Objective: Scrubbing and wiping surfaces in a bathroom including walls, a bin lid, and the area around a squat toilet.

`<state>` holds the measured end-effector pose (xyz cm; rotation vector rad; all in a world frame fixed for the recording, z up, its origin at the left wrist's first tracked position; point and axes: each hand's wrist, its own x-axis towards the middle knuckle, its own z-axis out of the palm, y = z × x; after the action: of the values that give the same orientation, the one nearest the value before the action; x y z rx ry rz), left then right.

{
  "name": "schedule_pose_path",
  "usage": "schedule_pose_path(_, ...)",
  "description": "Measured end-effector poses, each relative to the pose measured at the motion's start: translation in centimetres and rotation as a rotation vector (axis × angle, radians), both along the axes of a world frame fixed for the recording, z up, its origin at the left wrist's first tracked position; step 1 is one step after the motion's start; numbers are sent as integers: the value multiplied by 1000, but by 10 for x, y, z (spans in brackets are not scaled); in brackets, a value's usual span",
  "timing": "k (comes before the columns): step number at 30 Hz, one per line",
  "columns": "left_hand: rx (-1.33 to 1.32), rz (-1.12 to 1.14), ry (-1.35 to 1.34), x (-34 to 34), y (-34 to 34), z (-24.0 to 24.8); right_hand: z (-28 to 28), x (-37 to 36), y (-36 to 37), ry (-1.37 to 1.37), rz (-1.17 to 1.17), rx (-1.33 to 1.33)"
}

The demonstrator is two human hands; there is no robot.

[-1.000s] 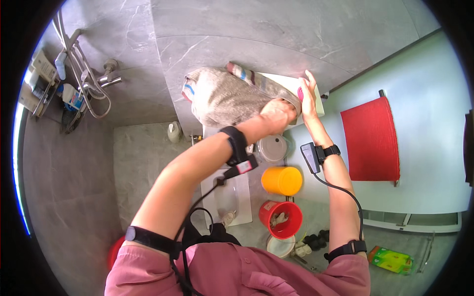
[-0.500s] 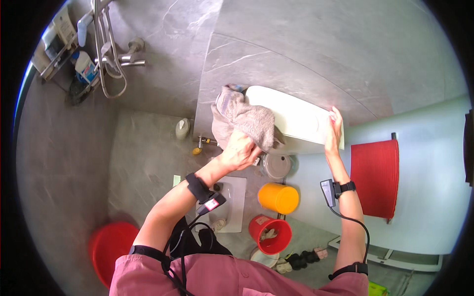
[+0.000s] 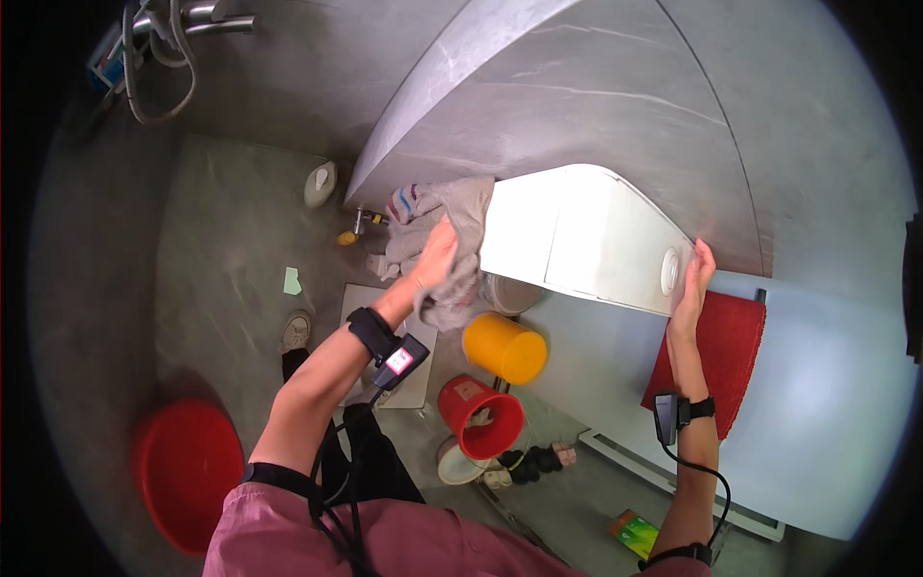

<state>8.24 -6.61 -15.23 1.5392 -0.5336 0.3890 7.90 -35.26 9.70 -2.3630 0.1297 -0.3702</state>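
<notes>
In the head view, a grey-brown towel [image 3: 466, 216] with a striped patch hangs bunched over the left end of a white box [image 3: 538, 216] that looks like a toilet cistern. My left hand [image 3: 437, 255] is closed on the towel, its fingertips partly hidden in the folds. The box stands against the grey stone wall and has a round white button [image 3: 670, 271] near its right end. My right hand [image 3: 689, 293] grips that right end, fingers along its edge beside the button.
Below are a yellow bucket [image 3: 505, 348], a red bucket [image 3: 481, 415] with something pale inside, and a white squat pan [image 3: 399, 365]. A big red basin [image 3: 189, 476] stands at left. A tap [image 3: 361, 221] sticks out below the towel. A red mat [image 3: 731, 356] hangs at right.
The view has shifted to the right and the box looks larger. My left hand and the towel have moved left along the box; my right hand stays at its right end.
</notes>
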Motion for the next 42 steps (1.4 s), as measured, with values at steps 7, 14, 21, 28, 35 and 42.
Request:
schedule_pose_path(7,-15,-346,188,8,5,123,1,-8,-17,35,-53,-121)
schedule_pose_path(14,-115,-267,22,-2,4,150,8,-2,-3,25,-28,-248)
schedule_pose_path(21,57,-164,-163,-7,0,148,7,-5,-3,-6,-72,-377)
schedule_pose_path(28,200,-58,-1,-5,-5,184,10,-8,-5,-54,-47,-393)
schedule_pose_path(35,4,-67,-15,-44,6,170,12,-8,-3,-70,-70,-388)
schedule_pose_path(42,-575,-114,532,-64,29,163,9,-9,-10,-173,-60,-418)
